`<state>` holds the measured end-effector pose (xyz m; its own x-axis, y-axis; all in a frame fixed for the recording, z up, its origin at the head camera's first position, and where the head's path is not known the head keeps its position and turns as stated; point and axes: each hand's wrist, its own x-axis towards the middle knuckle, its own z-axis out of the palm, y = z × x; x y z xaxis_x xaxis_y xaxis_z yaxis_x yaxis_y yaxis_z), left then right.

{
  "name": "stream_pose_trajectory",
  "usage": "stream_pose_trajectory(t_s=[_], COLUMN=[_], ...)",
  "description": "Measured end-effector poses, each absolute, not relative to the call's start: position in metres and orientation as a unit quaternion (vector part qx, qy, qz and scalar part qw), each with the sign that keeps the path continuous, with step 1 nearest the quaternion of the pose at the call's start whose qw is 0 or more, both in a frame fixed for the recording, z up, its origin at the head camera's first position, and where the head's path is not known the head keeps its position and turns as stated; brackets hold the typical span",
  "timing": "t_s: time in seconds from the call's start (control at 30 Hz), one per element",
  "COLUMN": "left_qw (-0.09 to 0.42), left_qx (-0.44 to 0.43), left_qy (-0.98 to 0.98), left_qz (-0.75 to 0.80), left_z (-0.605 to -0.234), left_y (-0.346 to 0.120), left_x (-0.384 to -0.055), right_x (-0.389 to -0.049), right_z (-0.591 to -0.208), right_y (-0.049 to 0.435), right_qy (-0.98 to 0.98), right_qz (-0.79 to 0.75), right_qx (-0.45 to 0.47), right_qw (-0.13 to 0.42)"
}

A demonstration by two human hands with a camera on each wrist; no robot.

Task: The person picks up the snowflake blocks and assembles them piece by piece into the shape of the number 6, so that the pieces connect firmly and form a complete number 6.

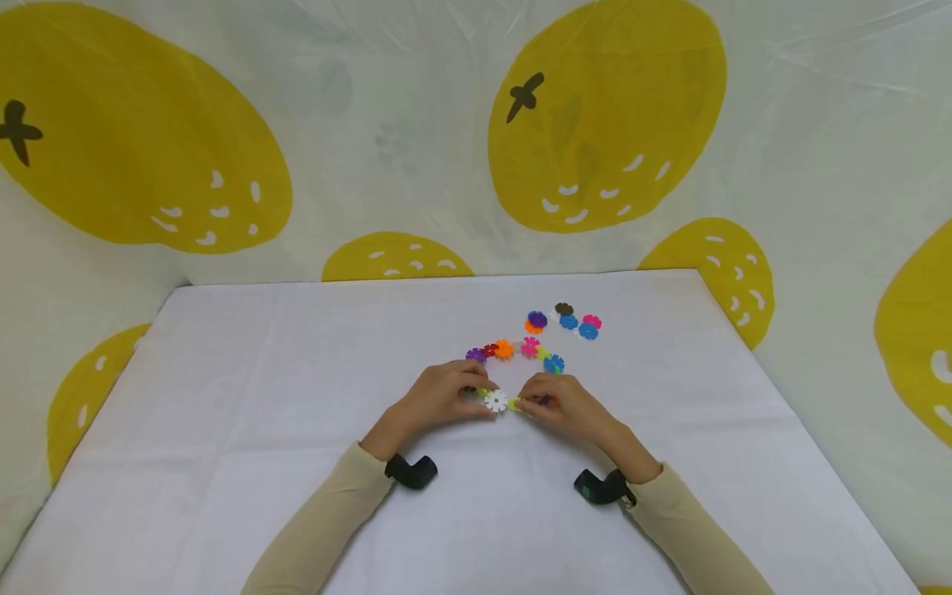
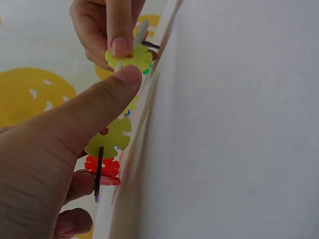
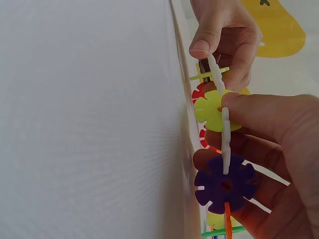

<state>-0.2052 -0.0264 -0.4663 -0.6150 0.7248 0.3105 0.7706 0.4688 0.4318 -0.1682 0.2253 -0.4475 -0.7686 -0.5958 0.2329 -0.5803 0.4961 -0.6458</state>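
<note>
A chain of colourful notched plastic snowflake discs curves round in a loop on the white table between the hands. My left hand pinches a white snowflake disc at the near side of the loop. The right hand pinches a yellow-green disc between thumb and fingers, and the white disc meets its edge. Below that, in the right wrist view, another white disc links to a purple disc lying against the right fingers. Orange, pink and blue discs form the far side.
Behind the loop, to the right, lies a loose group of discs, among them a purple one, a dark brown one and a blue one. A white cloth covers the table. A fruit-patterned curtain hangs behind it.
</note>
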Motion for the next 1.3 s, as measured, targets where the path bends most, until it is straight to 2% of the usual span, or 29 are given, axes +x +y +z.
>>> stream_pose_trajectory(t_s=[0.23,0.73,0.93,1.3], left_qw=[0.062,0.072,0.096,0.089], left_qx=[-0.418,-0.381,-0.376,-0.408], left_qy=[-0.867,-0.886,-0.885,-0.877], left_qz=[-0.263,-0.253,-0.256,-0.237], left_z=[-0.464,-0.464,-0.464,-0.463], left_y=[-0.023,-0.015,-0.011,-0.009], left_x=[-0.201,-0.196,-0.194,-0.193], right_x=[-0.168,-0.171,-0.169,-0.170], right_z=[-0.449,-0.450,-0.449,-0.445], right_y=[0.225,0.229,0.229,0.233], right_qy=[0.867,0.857,0.866,0.883], right_qz=[-0.364,-0.370,-0.358,-0.323], right_qx=[-0.341,-0.354,-0.344,-0.338], right_qw=[-0.008,-0.048,-0.064,-0.042])
